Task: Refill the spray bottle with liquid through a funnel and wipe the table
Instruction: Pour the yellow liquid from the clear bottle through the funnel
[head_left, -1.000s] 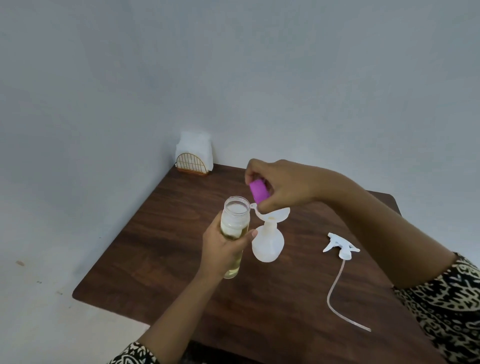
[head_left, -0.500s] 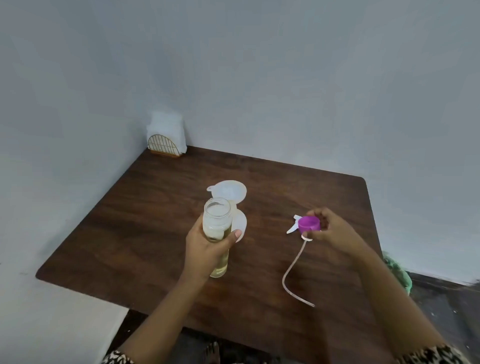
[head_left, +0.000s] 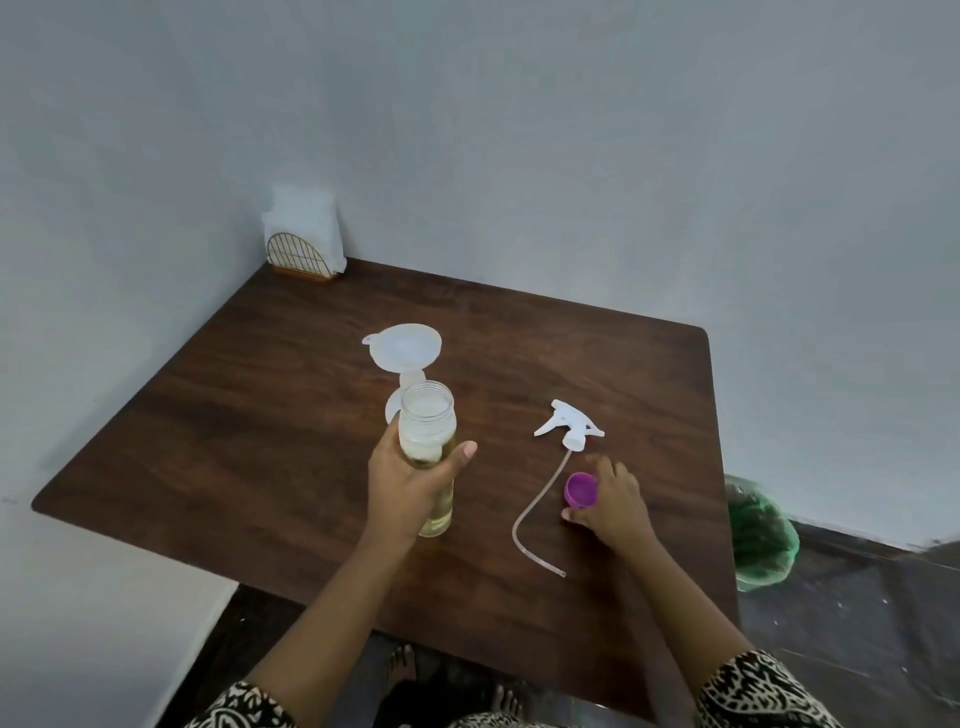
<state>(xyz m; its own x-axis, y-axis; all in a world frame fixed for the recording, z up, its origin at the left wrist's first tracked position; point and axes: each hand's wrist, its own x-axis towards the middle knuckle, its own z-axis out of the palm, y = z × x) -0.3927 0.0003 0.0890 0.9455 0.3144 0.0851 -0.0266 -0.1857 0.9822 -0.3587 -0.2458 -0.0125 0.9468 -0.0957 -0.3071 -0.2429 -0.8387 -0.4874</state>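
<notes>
My left hand (head_left: 410, 480) grips an uncapped clear bottle (head_left: 427, 422) holding pale yellow liquid, upright over the middle of the brown table (head_left: 249, 426). Right behind it stands a white spray bottle, mostly hidden, with a white funnel (head_left: 404, 347) in its neck. The white spray head (head_left: 567, 426) with its long dip tube (head_left: 535, 512) lies to the right. My right hand (head_left: 613, 506) holds the purple cap (head_left: 581, 489) low at the table surface, just right of the tube, open side up.
A gold wire holder full of white napkins (head_left: 305, 240) stands in the table's far left corner against the wall. A green bag-lined bin (head_left: 761, 535) sits on the floor past the table's right edge. My bare feet show under the near edge.
My right hand took the purple cap from above the bottle to the right and down to the table beside the dip tube. The left hand kept its hold on the bottle.
</notes>
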